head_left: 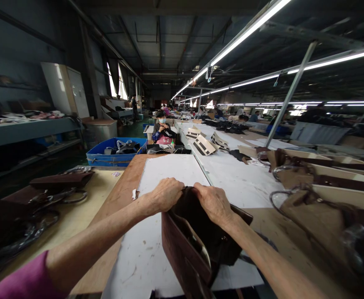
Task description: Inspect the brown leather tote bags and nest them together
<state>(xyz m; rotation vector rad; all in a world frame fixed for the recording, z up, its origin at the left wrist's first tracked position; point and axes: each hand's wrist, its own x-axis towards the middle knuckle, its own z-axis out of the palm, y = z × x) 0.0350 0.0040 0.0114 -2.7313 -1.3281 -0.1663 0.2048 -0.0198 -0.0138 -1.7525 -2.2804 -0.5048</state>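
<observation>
A dark brown handbag (182,245) stands over the white-covered table (132,245) in front of me, its mouth facing up. Its dark interior shows, with a pale-edged pocket or lining inside. My left hand (168,194) grips the far rim with its fingers closed. Close beside it, my right hand (213,202) pinches the same rim between thumb and curled fingers. The two hands are a short gap apart. Part of the bag's right side lies behind my right forearm.
Tan and brown handbags (313,207) line the right side, and dark brown bags (63,178) lie on the left table. Beyond the table are a blue bin (116,158) and a seated co-worker (163,128). Cream panels (203,145) lie farther along. A metal post (291,95) rises at right.
</observation>
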